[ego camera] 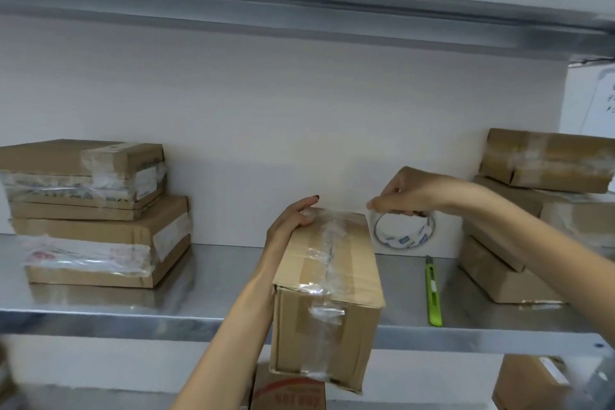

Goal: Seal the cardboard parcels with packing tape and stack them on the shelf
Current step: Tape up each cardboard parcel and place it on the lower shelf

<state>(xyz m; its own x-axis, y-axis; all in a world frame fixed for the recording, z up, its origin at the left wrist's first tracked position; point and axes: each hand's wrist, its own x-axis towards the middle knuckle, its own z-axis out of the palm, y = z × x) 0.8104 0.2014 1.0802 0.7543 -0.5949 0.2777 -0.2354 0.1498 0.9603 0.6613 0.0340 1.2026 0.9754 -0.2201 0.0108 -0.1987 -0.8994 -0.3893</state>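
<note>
Steel shelf (216, 280), white back wall. Head view: taped cardboard parcel (332, 280) at centre, overhanging the front edge. Left hand (293, 220) grip curled over its far top-left corner. Right hand (409, 191) grip pinching tape roll (424, 236) just behind parcel. Green box cutter (433, 293) near front edge. Left stack (93, 210) and right stack (532, 210) of sealed parcels at shelf ends.

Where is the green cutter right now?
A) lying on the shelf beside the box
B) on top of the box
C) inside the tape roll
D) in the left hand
A: the green cutter lies flat on the metal shelf, right of the box. The left hand holds the box, and the right hand grips the tape roll.
</note>
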